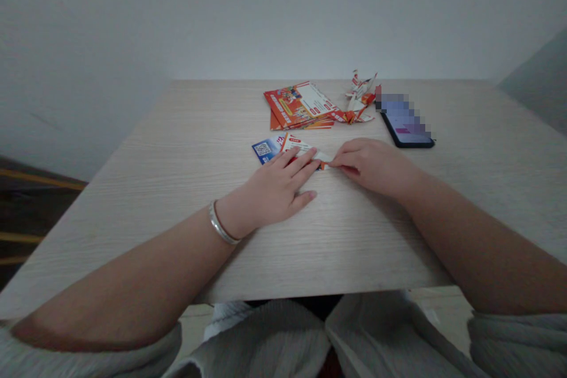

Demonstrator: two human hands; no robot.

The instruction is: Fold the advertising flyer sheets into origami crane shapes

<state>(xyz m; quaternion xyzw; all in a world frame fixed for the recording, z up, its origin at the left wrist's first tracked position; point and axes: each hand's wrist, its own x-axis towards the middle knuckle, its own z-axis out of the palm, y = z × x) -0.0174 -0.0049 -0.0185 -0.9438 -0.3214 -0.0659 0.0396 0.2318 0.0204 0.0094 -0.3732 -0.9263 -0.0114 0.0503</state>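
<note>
A partly folded printed paper (297, 143), white with red and orange print, lies on the table in front of me. My left hand (278, 188) rests flat on it with the fingers spread, a silver bangle around the wrist. At the paper's right corner, my right hand (370, 162) pinches the edge between thumb and fingertips. From under the left side pokes a blue printed piece (262, 149) with a QR code; whether it belongs to the same sheet I cannot tell. My left fingers hide part of the paper.
Behind the paper lies a stack of orange printed leaflets (301, 106). Folded paper shapes (359, 100) with pointed ends stand to its right. A black-edged phone (406, 124) lies farther right. The pale wooden table (155, 171) meets a wall at the back.
</note>
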